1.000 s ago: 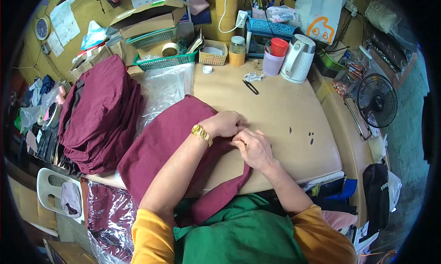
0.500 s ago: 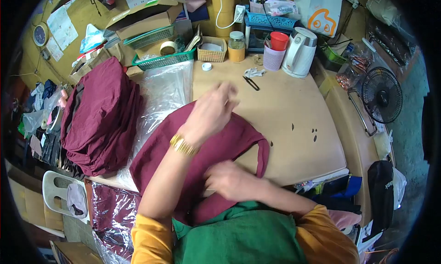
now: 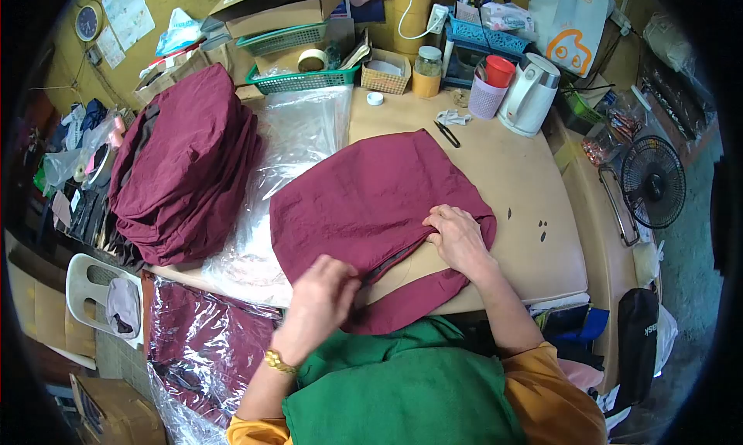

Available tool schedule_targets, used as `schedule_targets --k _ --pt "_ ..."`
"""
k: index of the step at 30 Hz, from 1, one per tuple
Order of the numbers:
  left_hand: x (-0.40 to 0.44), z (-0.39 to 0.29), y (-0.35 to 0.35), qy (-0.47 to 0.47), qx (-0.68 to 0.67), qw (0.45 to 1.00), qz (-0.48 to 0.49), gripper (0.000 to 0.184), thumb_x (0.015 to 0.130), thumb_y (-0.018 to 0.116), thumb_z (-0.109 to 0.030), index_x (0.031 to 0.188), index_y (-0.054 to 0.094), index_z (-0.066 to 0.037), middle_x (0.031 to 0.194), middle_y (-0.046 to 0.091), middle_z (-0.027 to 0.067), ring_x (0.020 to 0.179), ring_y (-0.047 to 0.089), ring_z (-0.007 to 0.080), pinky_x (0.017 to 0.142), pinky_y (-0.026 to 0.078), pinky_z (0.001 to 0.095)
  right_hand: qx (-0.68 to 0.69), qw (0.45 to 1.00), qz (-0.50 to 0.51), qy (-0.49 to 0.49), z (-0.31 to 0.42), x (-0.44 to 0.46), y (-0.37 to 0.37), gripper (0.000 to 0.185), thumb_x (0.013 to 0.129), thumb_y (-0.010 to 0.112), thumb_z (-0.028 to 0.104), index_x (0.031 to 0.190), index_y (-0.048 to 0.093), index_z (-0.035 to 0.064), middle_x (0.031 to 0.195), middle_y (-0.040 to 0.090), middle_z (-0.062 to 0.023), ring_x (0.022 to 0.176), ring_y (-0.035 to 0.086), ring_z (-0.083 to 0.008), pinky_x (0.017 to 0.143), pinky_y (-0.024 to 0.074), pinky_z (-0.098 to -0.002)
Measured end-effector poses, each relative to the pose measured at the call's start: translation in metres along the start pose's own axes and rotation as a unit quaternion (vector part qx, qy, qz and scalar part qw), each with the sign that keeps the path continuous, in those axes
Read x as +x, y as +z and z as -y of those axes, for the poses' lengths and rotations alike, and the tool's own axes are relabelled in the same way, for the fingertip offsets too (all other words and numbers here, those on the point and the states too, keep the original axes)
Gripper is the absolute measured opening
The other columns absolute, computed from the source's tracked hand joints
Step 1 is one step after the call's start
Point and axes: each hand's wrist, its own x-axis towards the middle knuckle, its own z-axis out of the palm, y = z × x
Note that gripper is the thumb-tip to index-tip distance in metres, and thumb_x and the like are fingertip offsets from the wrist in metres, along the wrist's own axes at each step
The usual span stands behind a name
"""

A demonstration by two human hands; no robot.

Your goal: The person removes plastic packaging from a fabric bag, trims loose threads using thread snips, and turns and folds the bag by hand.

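Presently, right hand (image 3: 460, 240) pinches the maroon bag (image 3: 364, 182) near front edge of the desk (image 3: 542, 267); left hand (image 3: 317, 294) (blurred, grip I cannot tell) is beside. Overhanging strap (image 3: 410, 299), if caught, could drag it askew.

The widest passage crosses the tan surface (image 3: 542, 182) to the right of the maroon bag (image 3: 364, 182), where small dark flecks (image 3: 542, 228) lie flat. Farther back, the thread snips (image 3: 447, 133) lie low, but the electric kettle (image 3: 530, 97), lilac cup (image 3: 485, 100) and glass jar (image 3: 427, 72) stand upright in the way, with the green basket (image 3: 306, 81) extending that barrier leftward. The tall maroon stack (image 3: 182, 166) blocks the left; clear plastic (image 3: 309, 124) lies low beside it. A narrow gap separates the bag's body from its strap (image 3: 418, 299).
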Motion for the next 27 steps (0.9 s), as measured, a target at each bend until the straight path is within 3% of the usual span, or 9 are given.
schedule_targets --k 3,7,10,14,17,20,24,26,27 --pt "-0.004 0.009 0.020 -0.047 0.206 0.975 0.063 0.039 0.073 0.077 -0.009 0.108 0.062 -0.007 0.102 0.058 0.0132 0.095 0.058 0.0319 0.079 0.047 0.0416 0.016 1.000 0.011 0.012 -0.001 -0.002 -0.006 0.026 0.075 0.076 0.007 0.099 0.068 0.0044 0.112 0.063 -0.0098 0.106 0.059 -0.0303 0.090 0.0467 -0.0424" --pt "0.001 0.008 0.017 -0.057 0.255 0.965 -0.002 0.046 0.070 0.077 -0.008 0.113 0.062 -0.007 0.104 0.056 0.0124 0.099 0.055 0.0322 0.083 0.046 0.0407 0.024 0.998 -0.036 -0.036 0.019 -0.007 -0.020 0.022 0.077 0.074 0.006 0.097 0.067 0.0030 0.102 0.066 -0.0111 0.095 0.062 -0.0312 0.083 0.0485 -0.0418" --pt "0.013 -0.005 0.037 0.000 0.141 0.990 0.027 0.044 0.069 0.079 -0.010 0.110 0.064 -0.004 0.102 0.056 0.0130 0.099 0.055 0.0332 0.085 0.047 0.0415 0.126 0.991 0.024 -0.043 0.021 -0.017 -0.006 0.017 0.078 0.071 0.002 0.095 0.066 0.0004 0.095 0.066 -0.0135 0.089 0.063 -0.0331 0.080 0.0494 -0.0418" --pt "0.032 0.020 0.078 0.039 0.187 0.981 0.032 0.033 0.077 0.073 -0.012 0.108 0.066 -0.003 0.100 0.057 0.0115 0.094 0.058 0.0302 0.081 0.049 0.0411 0.165 0.983 0.026 -0.072 0.020 -0.020 0.013 0.015 0.080 0.067 -0.002 0.094 0.065 -0.0022 0.095 0.064 -0.0159 0.089 0.062 -0.0355 0.082 0.0500 -0.0415" --pt "0.039 0.037 0.086 0.046 0.145 0.988 0.032 0.019 0.082 0.069 -0.013 0.097 0.070 -0.002 0.092 0.060 0.0128 0.084 0.061 0.0321 0.074 0.050 0.0423 0.186 0.979 0.001 -0.083 0.020 -0.023 0.012 0.016 0.081 0.066 0.001 0.097 0.064 0.0007 0.097 0.062 -0.0132 0.091 0.061 -0.0346 0.082 0.0499 -0.0442" --pt "0.055 0.049 0.076 -0.005 0.020 0.999 0.027 0.016 0.087 0.065 -0.015 0.085 0.070 0.000 0.080 0.061 0.0201 0.074 0.062 0.0394 0.069 0.050 0.0468 0.160 0.980 -0.014 -0.116 0.030 -0.014 0.011 0.013 0.080 0.067 0.003 0.093 0.066 0.0026 0.097 0.060 -0.0125 0.089 0.059 -0.0336 0.082 0.0495 -0.0427" --pt "0.073 0.058 0.062 -0.103 -0.041 0.985 0.133 0.021 0.090 0.064 -0.018 0.092 0.072 0.000 0.089 0.068 0.0215 0.081 0.067 0.0369 0.072 0.052 0.0450 0.165 0.970 0.020 -0.179 0.019 0.002 0.034 0.010 0.079 0.069 0.007 0.089 0.068 0.0039 0.089 0.058 -0.0108 0.083 0.057 -0.0322 0.080 0.0497 -0.0415" --pt "0.075 0.063 0.060 -0.125 -0.089 0.977 0.147 0.023 0.092 0.064 -0.020 0.093 0.071 0.001 0.090 0.069 0.0202 0.083 0.067 0.0345 0.073 0.051 0.0393 0.159 0.953 0.110 -0.233 0.023 0.002 0.031 0.006 0.083 0.069 0.008 0.086 0.068 0.0030 0.082 0.062 -0.0084 0.081 0.062 -0.0258 0.077 0.0505 -0.0366" --pt "0.076 0.065 0.060 -0.125 -0.088 0.978 0.144 0.023 0.092 0.064 -0.020 0.093 0.071 0.001 0.090 0.069 0.0202 0.083 0.067 0.0345 0.073 0.051 0.0393 0.388 0.859 0.329 -0.053 0.040 -0.007 0.011 0.010 0.090 0.064 0.010 0.086 0.068 0.0008 0.078 0.067 -0.0067 0.079 0.065 -0.0199 0.077 0.0506 -0.0334"
